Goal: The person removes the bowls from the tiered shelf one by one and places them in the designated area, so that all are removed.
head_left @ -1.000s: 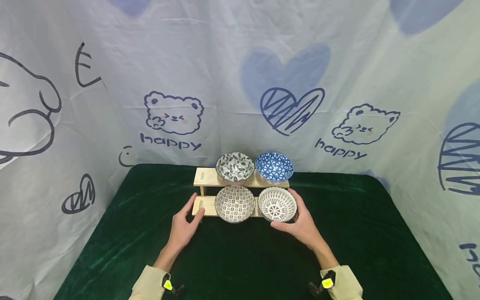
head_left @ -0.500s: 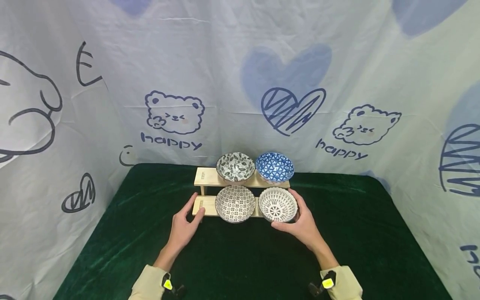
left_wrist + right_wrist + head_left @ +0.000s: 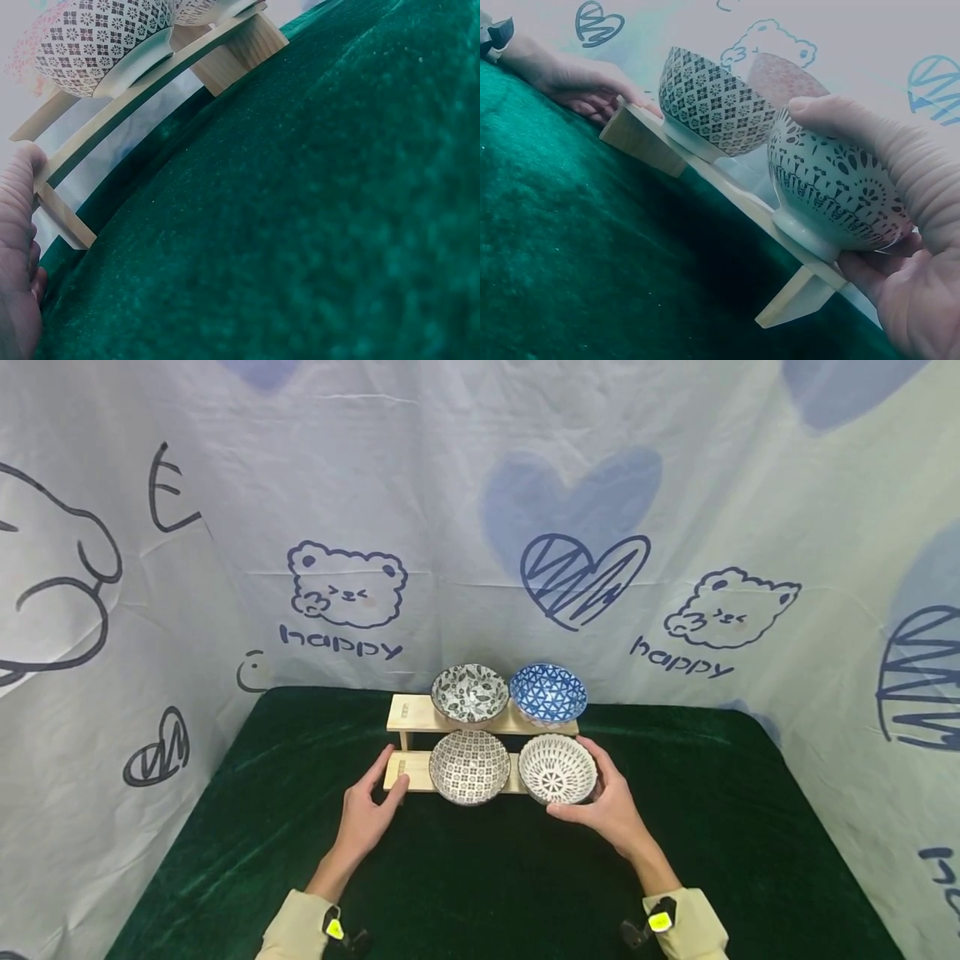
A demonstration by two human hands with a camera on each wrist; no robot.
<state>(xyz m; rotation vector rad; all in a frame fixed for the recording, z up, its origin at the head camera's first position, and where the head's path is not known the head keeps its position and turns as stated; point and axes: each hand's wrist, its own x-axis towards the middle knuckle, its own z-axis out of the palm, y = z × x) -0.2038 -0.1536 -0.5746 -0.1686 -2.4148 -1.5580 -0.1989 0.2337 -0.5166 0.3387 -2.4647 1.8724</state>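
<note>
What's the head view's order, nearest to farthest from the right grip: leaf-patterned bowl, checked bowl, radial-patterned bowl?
1. Radial-patterned bowl: front row, right, held in the right grip.
2. Checked bowl: front row, left.
3. Leaf-patterned bowl: back row, left.

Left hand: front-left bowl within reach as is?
Probably yes: the left hand grips the wooden stand at its left end, with only bare board before the front-left bowl. The hand likely must let go first.
</note>
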